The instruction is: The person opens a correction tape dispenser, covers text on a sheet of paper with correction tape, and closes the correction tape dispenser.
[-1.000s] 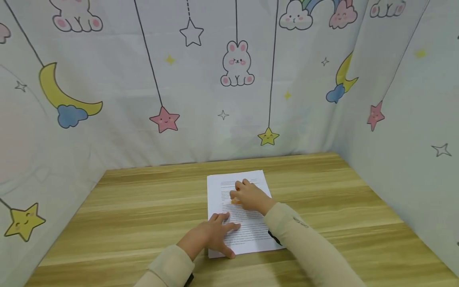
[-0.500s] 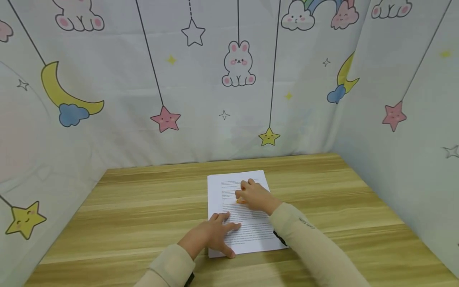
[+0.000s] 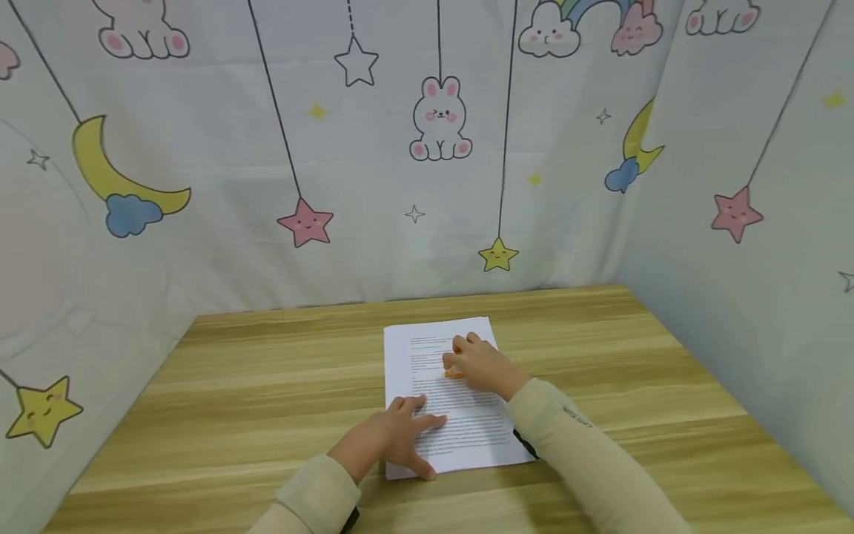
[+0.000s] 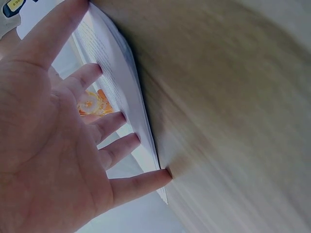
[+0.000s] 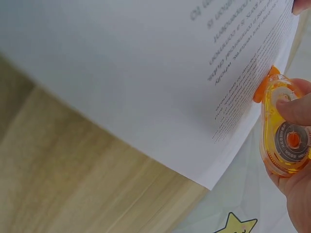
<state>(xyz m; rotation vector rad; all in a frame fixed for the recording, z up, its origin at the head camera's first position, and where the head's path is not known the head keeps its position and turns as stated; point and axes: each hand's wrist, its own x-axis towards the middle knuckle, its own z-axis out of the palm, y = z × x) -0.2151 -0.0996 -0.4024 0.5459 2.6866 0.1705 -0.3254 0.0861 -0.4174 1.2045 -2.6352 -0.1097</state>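
A stack of printed paper (image 3: 467, 439) lies on the wooden table. My left hand (image 3: 399, 436) rests with spread fingers on its lower left part, the little finger reaching past the edge in the left wrist view. Over the upper middle of the page, my right hand (image 3: 485, 366) grips an orange, see-through correction tape dispenser (image 5: 287, 138). The thumb presses on its side in the right wrist view, and its orange tip (image 5: 262, 88) meets the text or sits just over it. Whether any tape lies on the page cannot be made out.
The wooden table (image 3: 280, 378) runs to a white curtain (image 3: 373, 163) printed with stars, moons and rabbits, behind and on both sides. Both forearms wear cream sleeves (image 3: 574, 452), coming in from the near edge.
My right hand has slid a little to the right across the page with the correction tape dispenser. My left hand and the paper stay in place.
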